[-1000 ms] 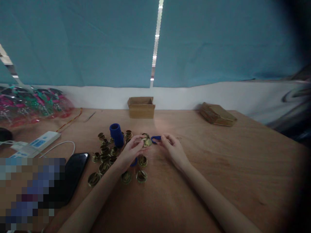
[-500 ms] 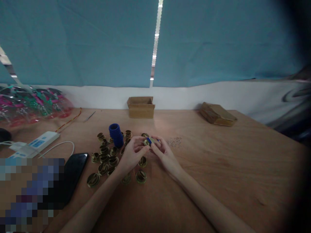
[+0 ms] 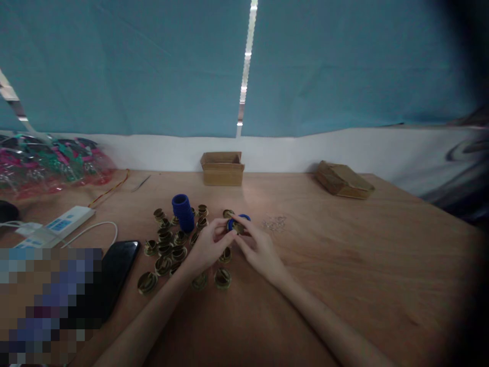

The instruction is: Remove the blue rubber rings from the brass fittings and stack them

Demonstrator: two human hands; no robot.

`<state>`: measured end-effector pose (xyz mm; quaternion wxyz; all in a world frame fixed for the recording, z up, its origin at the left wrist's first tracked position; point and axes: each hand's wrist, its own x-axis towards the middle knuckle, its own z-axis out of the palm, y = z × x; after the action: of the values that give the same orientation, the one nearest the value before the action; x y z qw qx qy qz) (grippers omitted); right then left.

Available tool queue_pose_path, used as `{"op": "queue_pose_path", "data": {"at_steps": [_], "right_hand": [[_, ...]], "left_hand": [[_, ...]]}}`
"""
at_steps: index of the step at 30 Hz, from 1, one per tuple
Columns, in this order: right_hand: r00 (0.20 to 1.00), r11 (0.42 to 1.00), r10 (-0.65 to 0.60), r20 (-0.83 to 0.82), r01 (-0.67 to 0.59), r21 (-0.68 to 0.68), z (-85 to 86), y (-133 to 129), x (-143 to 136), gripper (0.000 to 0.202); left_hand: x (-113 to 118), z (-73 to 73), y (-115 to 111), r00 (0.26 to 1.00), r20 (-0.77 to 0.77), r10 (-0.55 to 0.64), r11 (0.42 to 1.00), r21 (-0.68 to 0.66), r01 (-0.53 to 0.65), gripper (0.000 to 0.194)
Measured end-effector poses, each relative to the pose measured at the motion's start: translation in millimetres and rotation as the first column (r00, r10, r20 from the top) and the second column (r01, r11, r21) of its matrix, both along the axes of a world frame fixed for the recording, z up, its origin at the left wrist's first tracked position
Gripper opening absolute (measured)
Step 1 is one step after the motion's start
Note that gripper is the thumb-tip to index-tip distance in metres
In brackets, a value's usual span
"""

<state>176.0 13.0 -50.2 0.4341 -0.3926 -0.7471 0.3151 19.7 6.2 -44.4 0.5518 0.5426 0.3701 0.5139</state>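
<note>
Hands together, gripping blue ring (image 3: 245,217) and brass piece (image 3: 237,227).
Left hand (image 3: 209,244) beside blue stack (image 3: 183,213); right hand (image 3: 261,250) nearer tabletop's (image 3: 344,265) right edge.

I seem to be in a small workshop or hand-assembly spot: on my wooden table (image 3: 344,265), many matching gold-coloured round parts (image 3: 163,265) lie grouped beside a tall stack of blue rings (image 3: 183,213). An open cardboard box (image 3: 223,176) sits at the middle of the far edge, with plastic-wrapped pink and green goods (image 3: 49,163) towards the far left corner. A white power strip (image 3: 63,224) on the left and plain blue sheeting (image 3: 153,66) hanging behind the table add to that makeshift workroom look.
</note>
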Motion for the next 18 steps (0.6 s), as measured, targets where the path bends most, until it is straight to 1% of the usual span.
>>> {"op": "queue_pose_path", "data": {"at_steps": [2, 4, 6, 8, 11, 15, 18], "right_hand": [[0.994, 0.991, -0.034, 0.101, 0.021, 0.131, -1.1, -1.4, 1.4, 0.043], [0.987, 0.975, -0.051, 0.15, 0.017, 0.221, -3.2, -1.8, 2.4, 0.047], [0.983, 0.961, -0.056, 0.176, 0.006, 0.275, -4.8, -1.5, 2.7, 0.049], [0.981, 0.954, -0.051, 0.185, -0.006, 0.299, -4.4, -1.3, 2.5, 0.05], [0.987, 0.963, -0.045, 0.156, 0.002, 0.27, 0.5, -2.2, 1.9, 0.049], [0.998, 0.987, -0.045, 0.038, 0.038, 0.157, 8.3, -5.3, 2.2, 0.045], [0.999, 0.998, 0.025, -0.042, -0.023, 0.051, 9.8, -6.6, 3.0, 0.04]], "left_hand": [[0.9, 2.0, -0.4, 1.0, 0.011, -0.026, 1.0, 0.005, 0.026, 0.032], [1.2, 2.5, 0.0, 1.0, 0.004, -0.013, 1.0, -0.007, 0.013, 0.029], [0.5, 2.0, 0.8, 1.0, -0.014, 0.008, 1.0, -0.022, -0.008, 0.027], [-0.8, 1.6, 1.5, 1.0, -0.021, 0.019, 0.999, -0.034, -0.02, 0.026], [-2.5, 2.5, 1.0, 1.0, 0.008, -0.006, 0.998, -0.054, 0.006, 0.029], [-2.1, 3.9, -1.6, 0.994, 0.072, -0.078, 0.996, -0.048, 0.081, 0.033], [-0.9, 3.2, -2.8, 0.99, 0.088, -0.109, 0.994, -0.02, 0.111, 0.035]]}}
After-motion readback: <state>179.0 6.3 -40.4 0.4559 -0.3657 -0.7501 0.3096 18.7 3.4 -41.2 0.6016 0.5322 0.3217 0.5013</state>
